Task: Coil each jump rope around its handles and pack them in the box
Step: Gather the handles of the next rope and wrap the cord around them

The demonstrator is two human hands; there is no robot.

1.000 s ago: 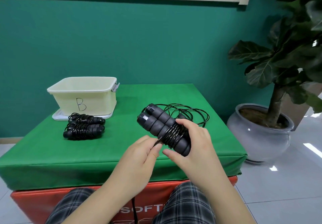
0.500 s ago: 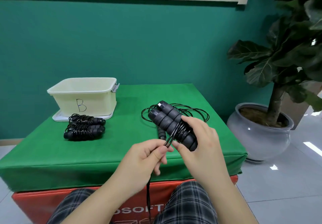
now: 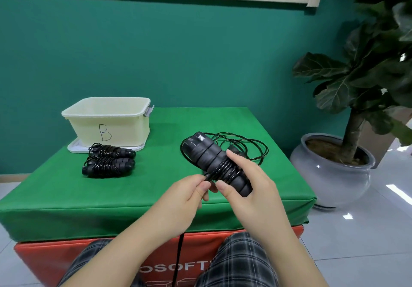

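Pinching the black cord, the left hand (image 3: pixel 186 194) is feeding it while the right hand (image 3: pixel 247 186) is gripping the paired handles (image 3: pixel 214 164) above the table's (image 3: pixel 55 197) near edge. Winding is under way; next, another taut turn. Loose rope (image 3: pixel 249 146) is lying behind, two coiled ropes (image 3: pixel 108 160) are waiting left, before the box (image 3: pixel 107 121).

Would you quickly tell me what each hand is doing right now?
Left hand: pinching the black rope.
Right hand: gripping the paired jump rope handles.
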